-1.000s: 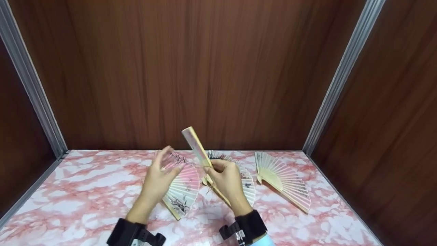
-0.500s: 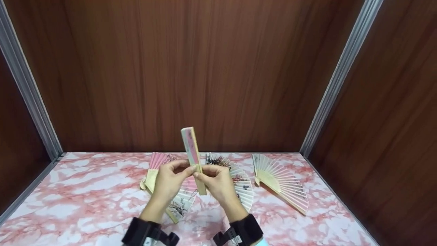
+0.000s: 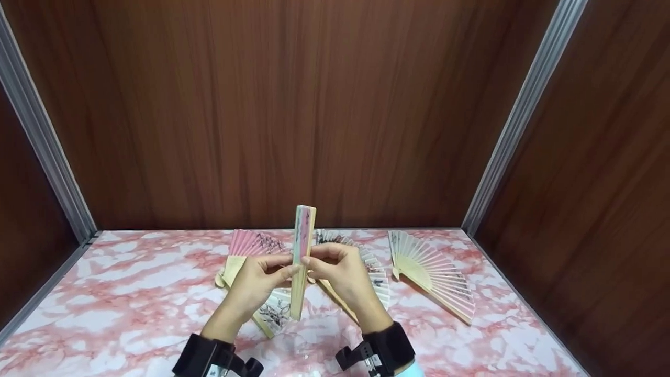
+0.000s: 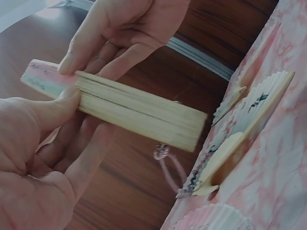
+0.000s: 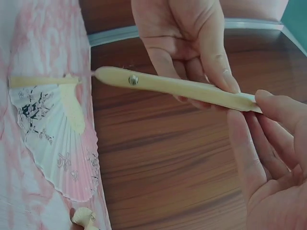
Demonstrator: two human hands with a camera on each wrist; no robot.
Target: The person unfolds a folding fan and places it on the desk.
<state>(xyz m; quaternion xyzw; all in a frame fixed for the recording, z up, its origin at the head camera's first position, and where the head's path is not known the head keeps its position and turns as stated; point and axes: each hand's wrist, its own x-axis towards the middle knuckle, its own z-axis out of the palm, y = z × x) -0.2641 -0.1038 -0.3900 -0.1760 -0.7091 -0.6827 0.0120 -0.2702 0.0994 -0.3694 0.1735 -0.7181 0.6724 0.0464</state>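
Note:
A folded hand fan [image 3: 301, 262] with pale wooden ribs and pink and pale green cloth stands nearly upright above the table. My left hand [image 3: 256, 280] pinches its left side between thumb and fingers. On the other side my right hand [image 3: 343, 272] pinches it at about the same height. A pink cord loop [image 4: 170, 167] dangles from the fan in the left wrist view. The rivet [image 5: 133, 80] near its rounded end shows in the right wrist view. Behind my left hand lies a spread pink and white fan [image 3: 256, 242], partly covered by the hand.
A spread white fan with dark and red print [image 3: 379, 285] lies behind my right hand. Farther right is another spread pale fan [image 3: 432, 272]. The pink-and-white marbled table [image 3: 141, 293] ends at brown wood-grain walls [image 3: 324, 115] with grey metal corner strips.
My left hand has come in from the left and taken hold of the folded fan beside my right hand. The fan has turned from leaning left to nearly upright.

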